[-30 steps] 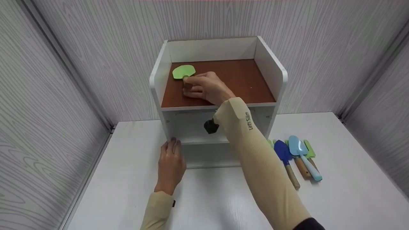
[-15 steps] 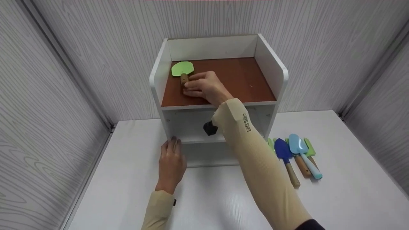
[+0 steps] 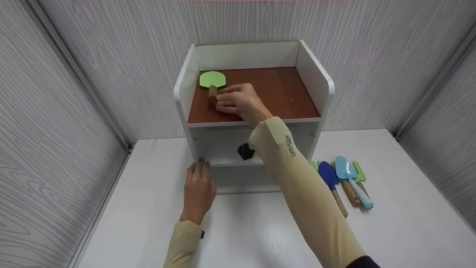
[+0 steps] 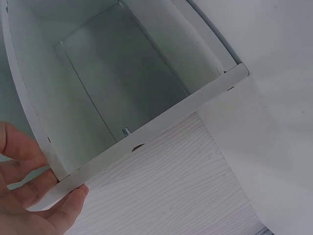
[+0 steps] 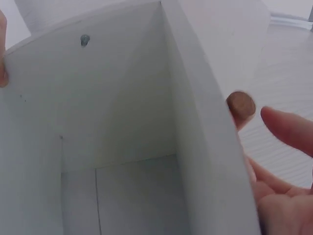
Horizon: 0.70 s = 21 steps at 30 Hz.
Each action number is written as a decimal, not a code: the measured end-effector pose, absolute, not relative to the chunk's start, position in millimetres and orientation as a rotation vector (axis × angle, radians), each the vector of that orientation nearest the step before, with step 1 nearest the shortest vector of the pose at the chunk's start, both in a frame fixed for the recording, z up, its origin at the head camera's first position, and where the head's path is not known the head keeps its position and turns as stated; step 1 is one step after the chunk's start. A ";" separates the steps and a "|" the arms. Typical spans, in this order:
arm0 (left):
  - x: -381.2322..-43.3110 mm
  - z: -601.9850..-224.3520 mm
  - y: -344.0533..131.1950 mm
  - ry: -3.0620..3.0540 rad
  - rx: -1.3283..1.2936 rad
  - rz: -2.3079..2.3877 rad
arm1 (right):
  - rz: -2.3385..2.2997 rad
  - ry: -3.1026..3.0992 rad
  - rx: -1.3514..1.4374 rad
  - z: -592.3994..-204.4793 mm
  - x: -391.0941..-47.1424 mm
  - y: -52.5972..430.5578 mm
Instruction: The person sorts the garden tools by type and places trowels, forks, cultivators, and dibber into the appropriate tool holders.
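Observation:
A garden trowel with a light green blade [image 3: 212,79] and a short wooden handle lies on the brown top of a small white shelf unit [image 3: 253,121], at its left side. My right hand [image 3: 241,100] is just right of the handle, fingers loosely bent. In the right wrist view a gap shows between the thumb [image 5: 288,127] and the handle end [image 5: 241,105]; whether the other fingers touch it is unclear. My left hand [image 3: 199,190] grips the unit's left side panel, its thumb on the outer face and fingers inside in the left wrist view.
On the white table [image 3: 245,238], right of the unit, lies a group of garden tools: a dark blue trowel [image 3: 328,175], a light blue trowel [image 3: 346,169] and green-headed tools [image 3: 359,172], partly overlapping. Low walls border the unit's top at left, back and right.
The trowel has shifted slightly back and turned straighter. My right hand's fingers have slid off its handle to the right, baring it. The left hand stays on the panel.

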<state>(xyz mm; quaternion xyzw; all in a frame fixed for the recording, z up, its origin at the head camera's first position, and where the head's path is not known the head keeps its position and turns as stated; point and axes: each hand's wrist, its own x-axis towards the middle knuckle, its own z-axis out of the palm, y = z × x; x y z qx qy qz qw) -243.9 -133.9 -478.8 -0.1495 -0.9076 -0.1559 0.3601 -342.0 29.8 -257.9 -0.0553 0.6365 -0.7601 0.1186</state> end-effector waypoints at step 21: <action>-244.2 -478.5 -133.0 -2.364 -0.372 -0.458 | -2.136 1.822 -0.428 -261.7 -304.1 75.9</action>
